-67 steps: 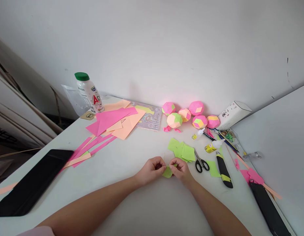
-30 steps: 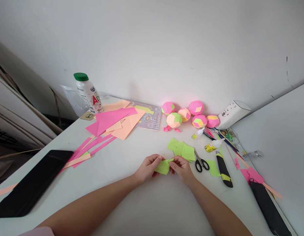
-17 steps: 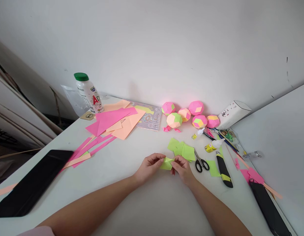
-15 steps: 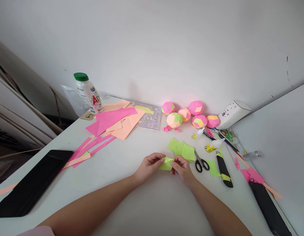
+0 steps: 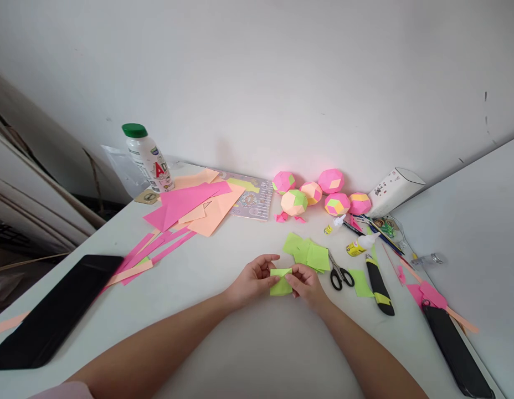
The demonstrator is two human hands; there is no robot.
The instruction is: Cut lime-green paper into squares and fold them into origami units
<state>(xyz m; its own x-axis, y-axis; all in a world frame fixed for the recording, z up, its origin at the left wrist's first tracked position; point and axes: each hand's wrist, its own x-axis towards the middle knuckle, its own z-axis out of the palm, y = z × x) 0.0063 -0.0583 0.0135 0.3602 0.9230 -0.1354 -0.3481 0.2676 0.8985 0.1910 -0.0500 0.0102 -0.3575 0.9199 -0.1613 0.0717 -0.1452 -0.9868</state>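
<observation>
Between my two hands is a small green paper square [image 5: 281, 286], held just above the white table, with a fold line or flap near its top. My left hand [image 5: 257, 279] pinches its left side, thumb in front and the index finger lifted off the edge. At its right side my right hand [image 5: 307, 284] grips the paper with thumb and fingers closed. Just beyond lie several loose green paper squares [image 5: 318, 257], with black-handled scissors [image 5: 341, 278] beside them. To their right rest another green square [image 5: 361, 283] and a black-and-yellow utility knife [image 5: 379, 287].
Two glue bottles [image 5: 362, 245] lie beyond the scissors. Several folded paper balls [image 5: 294, 202] sit against the wall. Pink and peach sheets [image 5: 190, 205] cover the back left, near a white bottle [image 5: 151, 163]. A black tablet [image 5: 53, 310] lies left, a black phone [image 5: 456, 352] right.
The green paper is now turned more squarely to view and slightly lower. My left index finger has lifted from its top edge; my right hand has barely moved.
</observation>
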